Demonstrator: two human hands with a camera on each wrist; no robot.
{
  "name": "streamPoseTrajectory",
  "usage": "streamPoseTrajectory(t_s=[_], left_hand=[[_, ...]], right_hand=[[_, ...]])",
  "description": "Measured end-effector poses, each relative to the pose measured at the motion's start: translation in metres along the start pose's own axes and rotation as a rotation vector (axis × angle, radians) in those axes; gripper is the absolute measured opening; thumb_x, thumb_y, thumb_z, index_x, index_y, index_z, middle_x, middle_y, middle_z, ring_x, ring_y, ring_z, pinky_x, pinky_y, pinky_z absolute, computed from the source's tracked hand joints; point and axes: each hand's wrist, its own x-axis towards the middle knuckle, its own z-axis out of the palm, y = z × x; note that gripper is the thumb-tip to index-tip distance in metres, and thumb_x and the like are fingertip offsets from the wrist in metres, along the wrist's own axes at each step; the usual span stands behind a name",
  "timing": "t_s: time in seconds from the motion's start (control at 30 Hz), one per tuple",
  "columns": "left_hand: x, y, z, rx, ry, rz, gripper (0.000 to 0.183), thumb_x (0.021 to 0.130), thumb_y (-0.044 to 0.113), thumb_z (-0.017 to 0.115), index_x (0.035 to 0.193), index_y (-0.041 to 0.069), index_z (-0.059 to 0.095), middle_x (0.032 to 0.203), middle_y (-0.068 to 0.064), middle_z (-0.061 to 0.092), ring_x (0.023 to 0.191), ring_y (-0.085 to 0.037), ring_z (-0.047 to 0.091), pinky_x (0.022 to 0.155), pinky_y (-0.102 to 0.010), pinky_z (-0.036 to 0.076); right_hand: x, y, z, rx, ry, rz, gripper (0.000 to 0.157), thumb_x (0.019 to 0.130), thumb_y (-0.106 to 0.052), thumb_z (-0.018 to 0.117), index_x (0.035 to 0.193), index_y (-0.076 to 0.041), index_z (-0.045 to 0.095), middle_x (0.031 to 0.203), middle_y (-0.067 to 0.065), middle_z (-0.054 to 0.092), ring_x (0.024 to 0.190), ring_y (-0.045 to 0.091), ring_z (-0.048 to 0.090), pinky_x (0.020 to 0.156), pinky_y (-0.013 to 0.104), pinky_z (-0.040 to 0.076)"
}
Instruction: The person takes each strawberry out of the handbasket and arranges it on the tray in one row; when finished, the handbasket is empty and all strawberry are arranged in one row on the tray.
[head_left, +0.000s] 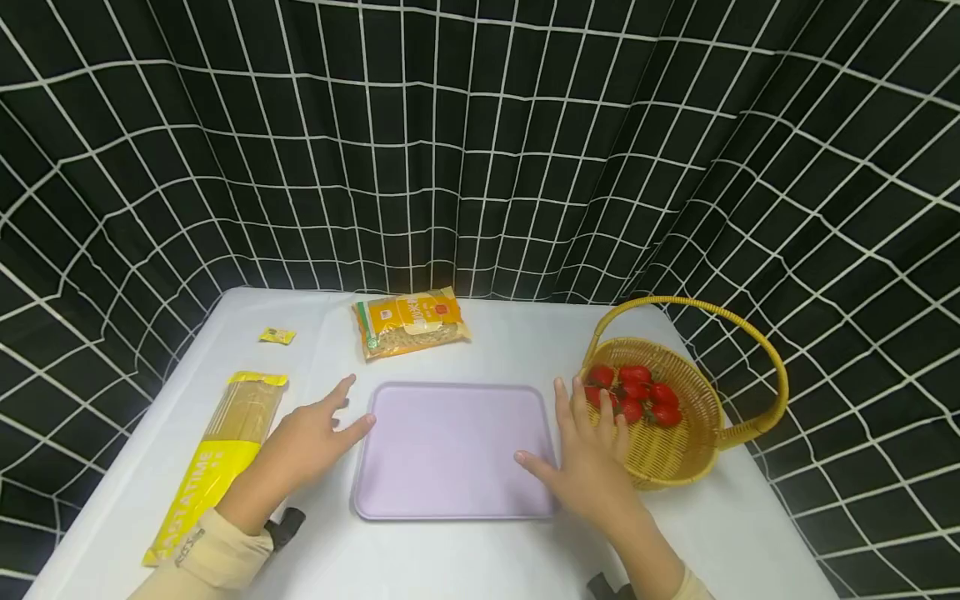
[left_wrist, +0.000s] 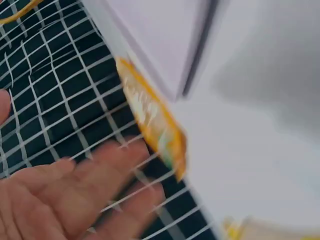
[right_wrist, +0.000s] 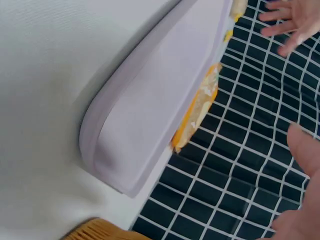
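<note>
A lilac tray point(head_left: 457, 450) lies flat on the white table between my two hands. My left hand point(head_left: 311, 442) hovers by the tray's left edge, fingers spread and holding nothing; in the left wrist view the same hand point(left_wrist: 75, 200) is blurred. My right hand point(head_left: 592, 458) is held over the tray's right edge with its fingers apart, overlapping the wicker basket's near side in the head view. Inside that basket point(head_left: 701, 450) sit several red tomato-like pieces point(head_left: 636, 390). In the right wrist view, the tray point(right_wrist: 150, 100) appears below the right hand point(right_wrist: 305, 190).
A yellow pasta pack point(head_left: 217, 467) lies left of the left forearm. Behind the tray is an orange bag of grain point(head_left: 412, 322), with a small yellow packet point(head_left: 277, 336) at the back left. The basket's tall handle point(head_left: 776, 375) arches up on the right. Black gridded cloth point(head_left: 420, 167) surrounds the table.
</note>
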Motion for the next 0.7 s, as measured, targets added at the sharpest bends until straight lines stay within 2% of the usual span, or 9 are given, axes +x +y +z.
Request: streamPoseTrajectory(t_s=[0.07,0.17,0.3,0.4,0.53,0.7], left_hand=[[0.009,-0.005,0.004,-0.134,-0.044,-0.065,0.074,0.095,0.056,0.054,0.149,0.008,0.041,0.123,-0.016,0.064,0.099,-0.031,0.066,0.082,-0.048,0.055],[0.024,-0.018,0.015,-0.306,-0.102,-0.172,0.059,0.094,0.038,0.063,0.141,0.005,0.050,0.110,-0.012,0.069,0.083,-0.020,0.068,0.071,-0.038,0.058],[0.039,-0.035,0.031,-0.452,-0.166,-0.284,0.057,0.090,0.029,0.069,0.137,0.001,0.052,0.100,-0.013,0.070,0.076,-0.019,0.068,0.063,-0.035,0.060],[0.042,-0.044,0.042,-0.506,-0.188,-0.327,0.057,0.087,0.024,0.073,0.134,-0.002,0.053,0.095,-0.011,0.070,0.077,-0.021,0.069,0.062,-0.035,0.060],[0.040,-0.048,0.054,-0.531,-0.198,-0.341,0.059,0.083,0.020,0.076,0.133,-0.002,0.055,0.089,-0.008,0.070,0.075,-0.021,0.069,0.062,-0.035,0.060],[0.042,-0.047,0.060,-0.534,-0.165,-0.351,0.058,0.080,0.012,0.077,0.133,0.001,0.057,0.081,-0.007,0.069,0.069,-0.020,0.068,0.059,-0.033,0.060]], right_hand=[[0.002,0.001,-0.001,0.074,0.045,-0.026,0.104,0.082,-0.071,0.061,0.159,-0.019,0.013,0.162,0.014,0.013,0.143,0.046,0.004,0.108,0.071,0.003],[0.003,0.002,-0.002,0.178,0.095,-0.055,0.092,0.085,-0.055,0.069,0.156,-0.015,0.026,0.156,0.014,0.030,0.140,0.042,0.016,0.106,0.068,0.011],[0.004,0.005,-0.002,0.232,0.112,-0.057,0.080,0.085,-0.045,0.073,0.150,-0.013,0.039,0.146,0.014,0.046,0.134,0.040,0.027,0.103,0.065,0.017],[0.004,0.008,0.001,0.241,0.100,-0.045,0.076,0.086,-0.044,0.074,0.148,-0.012,0.043,0.143,0.015,0.049,0.132,0.041,0.031,0.102,0.065,0.020],[0.004,0.011,0.006,0.253,0.091,-0.037,0.076,0.085,-0.042,0.074,0.147,-0.012,0.043,0.143,0.015,0.048,0.132,0.040,0.032,0.101,0.065,0.022],[0.007,0.012,0.008,0.274,0.085,-0.042,0.076,0.086,-0.042,0.074,0.148,-0.013,0.042,0.143,0.016,0.047,0.133,0.041,0.030,0.103,0.065,0.019]])
